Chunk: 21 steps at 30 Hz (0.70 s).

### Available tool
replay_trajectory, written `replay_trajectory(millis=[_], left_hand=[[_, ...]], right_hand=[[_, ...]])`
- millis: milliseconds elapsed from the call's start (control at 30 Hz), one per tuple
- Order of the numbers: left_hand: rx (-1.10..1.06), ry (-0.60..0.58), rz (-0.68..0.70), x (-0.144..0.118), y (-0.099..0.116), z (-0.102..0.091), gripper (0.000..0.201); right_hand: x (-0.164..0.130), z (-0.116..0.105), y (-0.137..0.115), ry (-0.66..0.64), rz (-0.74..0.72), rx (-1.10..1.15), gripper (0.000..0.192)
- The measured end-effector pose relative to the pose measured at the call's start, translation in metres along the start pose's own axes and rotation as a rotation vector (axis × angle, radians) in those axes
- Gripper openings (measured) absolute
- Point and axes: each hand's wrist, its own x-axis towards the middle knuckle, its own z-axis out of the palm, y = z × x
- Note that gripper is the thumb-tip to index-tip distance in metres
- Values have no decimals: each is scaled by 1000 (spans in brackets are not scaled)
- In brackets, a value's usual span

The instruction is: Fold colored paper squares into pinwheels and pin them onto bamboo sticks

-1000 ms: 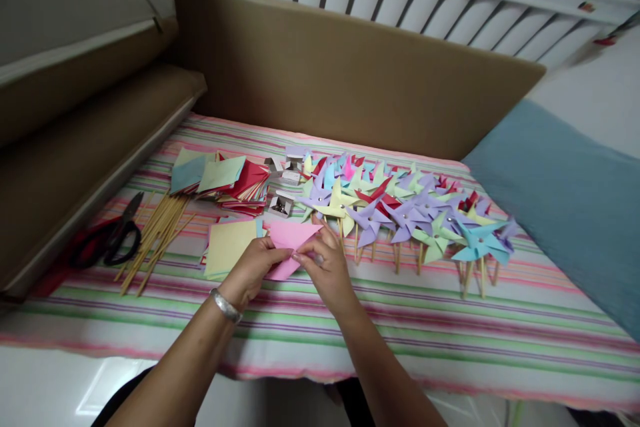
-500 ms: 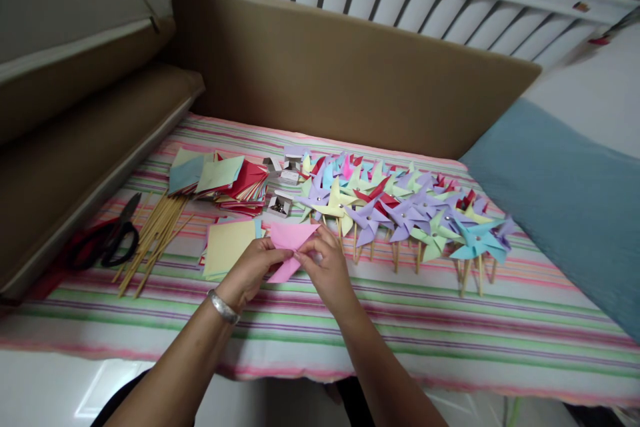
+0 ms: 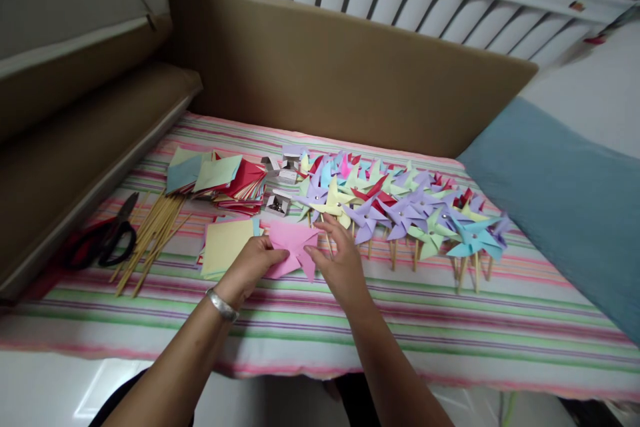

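Note:
A square of pink paper [image 3: 293, 238] with cuts running in from its corners is held up over the striped cloth, its flaps partly spread. My left hand [image 3: 254, 263] pinches its left side between thumb and fingers; a silver bangle circles that wrist. At the paper's right edge, my right hand [image 3: 343, 265] has its thumb on the front and its fingers curled around the upper corner. Just left of the paper lies a stack of yellow paper squares [image 3: 227, 247]. Close behind my right hand stand finished paper pinwheels [image 3: 367, 217] on sticks.
Wooden sticks [image 3: 153, 237] and black-handled scissors [image 3: 113, 237] lie at the left. Behind are piles of coloured paper [image 3: 217, 173] and a small open box of metal fasteners [image 3: 277, 203]. A brown board [image 3: 340, 73] closes off the back; a blue-grey panel [image 3: 555, 200] stands right.
The pink paper has opened out flatter, its lower right flap now showing. My right hand has moved slightly right, away from the middle of the paper.

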Motion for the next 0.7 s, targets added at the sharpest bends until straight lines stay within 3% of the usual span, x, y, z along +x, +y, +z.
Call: replay_trajectory(millis=[167,333,467,600,700], left_hand=[[8,40,10,1,1,-1,5],[22,21,-7,2,0,0,5],[48,37,4,3,-1,1,6],[17,127,33,5,-1,2,10],[-76,111,27,6,-3,5,14]], right_hand=[[-2,-3,1,-23,-28,-35,17],[1,-8,5,-10,-40,-35,21],[0,-12,4,-22,-63,-50,6],[-6,-3,-1,-97,-65,-97,6],[-9,7,-2,-92,-51,-106,10]])
